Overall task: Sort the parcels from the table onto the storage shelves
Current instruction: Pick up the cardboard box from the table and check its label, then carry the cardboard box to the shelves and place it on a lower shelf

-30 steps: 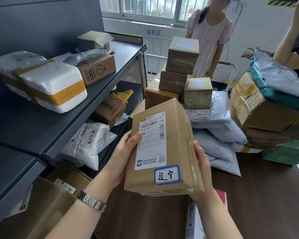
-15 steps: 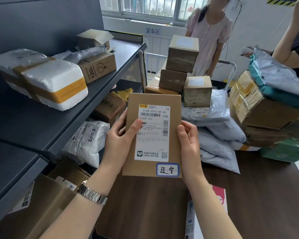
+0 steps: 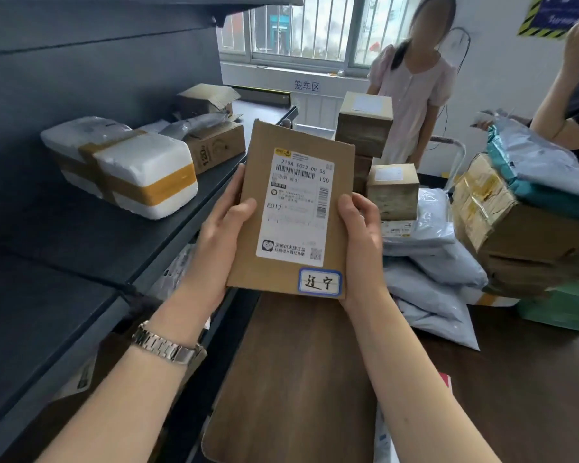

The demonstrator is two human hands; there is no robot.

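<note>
A flat brown cardboard parcel (image 3: 281, 279) with a white shipping label and a small blue-framed sticker is held upright above the dark table (image 3: 482, 396), its label facing me. My left hand (image 3: 221, 228) grips its left edge, thumb on the front. My right hand (image 3: 358, 235) grips the right edge. The dark grey storage shelves (image 3: 91, 235) stand just to the left, at about the height of the parcel.
On the shelf lie a white foam box (image 3: 141, 175) with yellow tape and a small carton (image 3: 214, 148). The table carries stacked brown boxes (image 3: 365, 128), grey mailer bags (image 3: 428, 279) and a taped carton pile (image 3: 508, 222). Two people stand behind the table.
I have tilted the parcel from lying flat to upright and raised it higher, closer to the shelf level. Both hands keep their hold on its sides.
</note>
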